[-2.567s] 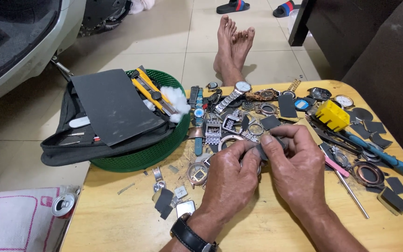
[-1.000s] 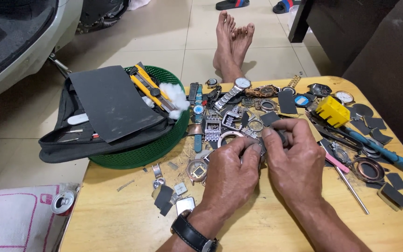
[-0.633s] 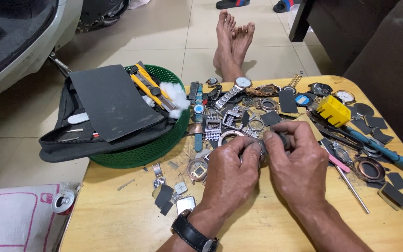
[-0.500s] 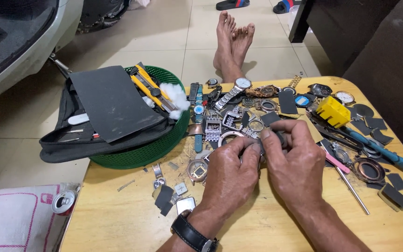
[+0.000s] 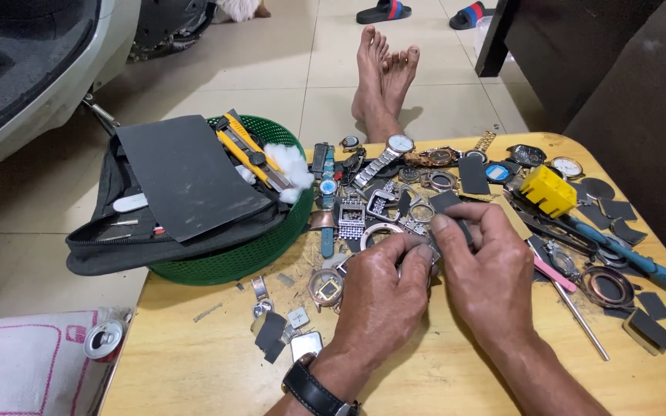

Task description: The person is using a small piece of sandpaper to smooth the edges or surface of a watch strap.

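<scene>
Left hand [image 5: 383, 289] and right hand [image 5: 487, 266] meeting over the wooden counter [image 5: 456, 377], fingers [image 5: 441, 225] pinched shut on a small dark sandpaper piece [image 5: 450, 206], watch parts [image 5: 383, 196] at 12 o'clock, green basket [image 5: 260, 250] at 10 o'clock

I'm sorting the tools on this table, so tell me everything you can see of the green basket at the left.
The green basket is round, of plastic-looking openwork mesh with a solid rim. It stands upright on the wooden table at its far left corner, partly over the edge. A black zip pouch and a dark grey sheet lie across it and hide most of its inside. A yellow utility knife and a white cotton wad rest at its rim. Neither hand touches it.
</scene>
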